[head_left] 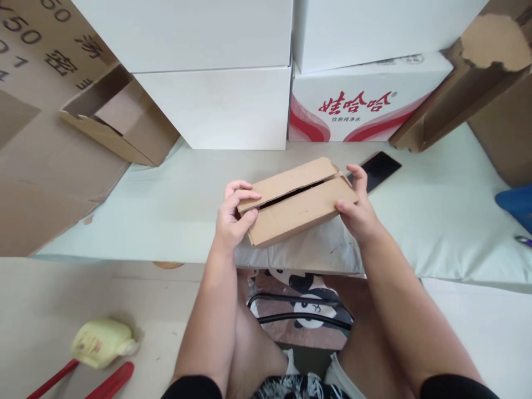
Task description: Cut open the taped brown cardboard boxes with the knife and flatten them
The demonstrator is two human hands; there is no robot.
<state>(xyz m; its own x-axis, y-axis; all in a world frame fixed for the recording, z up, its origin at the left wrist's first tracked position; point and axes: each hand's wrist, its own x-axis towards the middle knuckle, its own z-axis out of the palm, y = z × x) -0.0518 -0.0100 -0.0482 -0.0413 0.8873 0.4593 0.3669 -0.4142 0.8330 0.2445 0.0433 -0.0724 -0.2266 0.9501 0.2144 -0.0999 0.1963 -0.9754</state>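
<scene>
Between my two hands is a small brown cardboard box, tilted, with its two top flaps folded in and a dark gap between them. My left hand grips the left end, the thumb at the near flap and the fingers over the far one. At the right end my right hand holds the box, its thumb on the near flap and the index finger raised at the far corner. What the box contains is hidden. A dark phone lies on the pale green cloth just behind my right hand.
White boxes and a red-and-white carton stand along the back. An open cardboard box is at left, a tall cardboard piece at right. Below the cloth-covered surface, a yellow bottle lies on the floor.
</scene>
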